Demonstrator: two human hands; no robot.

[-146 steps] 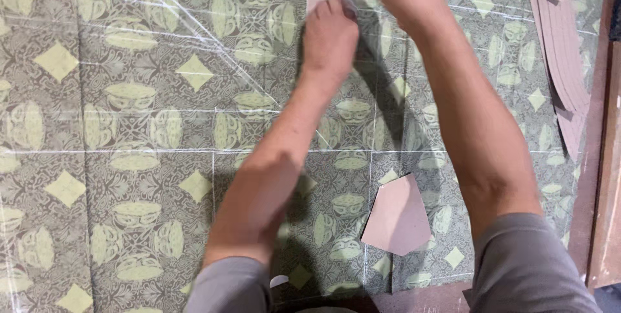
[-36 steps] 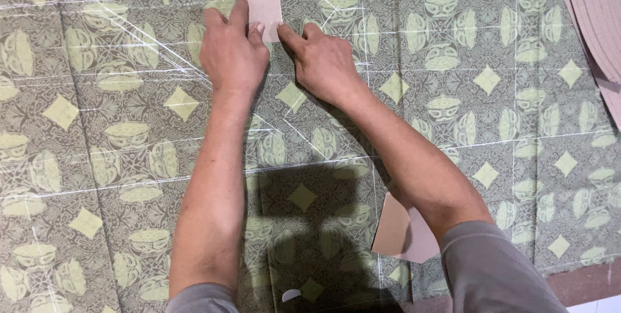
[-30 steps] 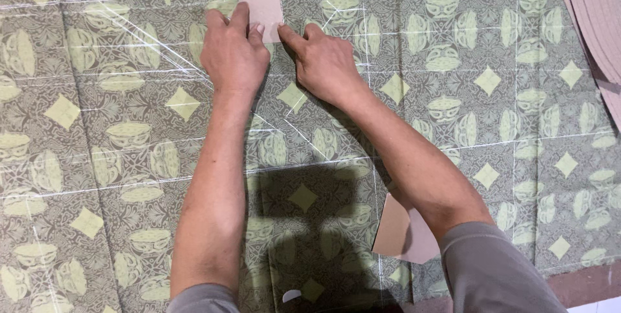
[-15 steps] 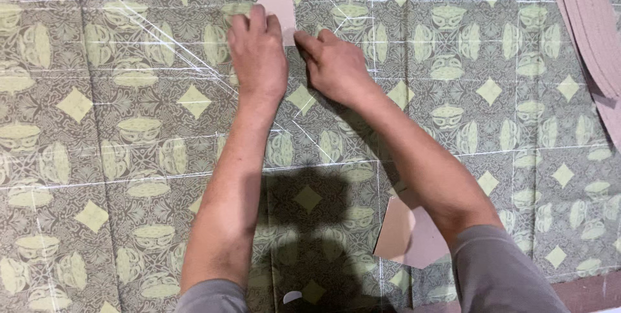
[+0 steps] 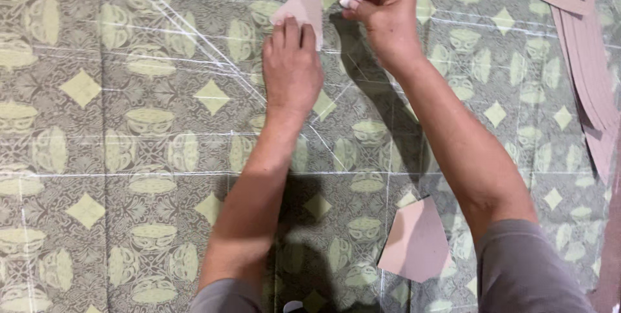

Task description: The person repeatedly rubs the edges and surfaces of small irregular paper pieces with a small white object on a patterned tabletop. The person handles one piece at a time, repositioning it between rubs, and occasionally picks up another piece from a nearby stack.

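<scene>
This looks like a tailoring or pattern-cutting workshop. Under my hands spreads a green patterned fabric with pale diamonds and urn shapes, ruled all over with white chalk lines. A stack of long pinkish-brown card templates lies to the right of my right hand, and a small angular card template sits near my right elbow.

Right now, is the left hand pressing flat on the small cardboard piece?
Yes, the left hand lies flat with its fingers on the small cardboard piece.
</scene>
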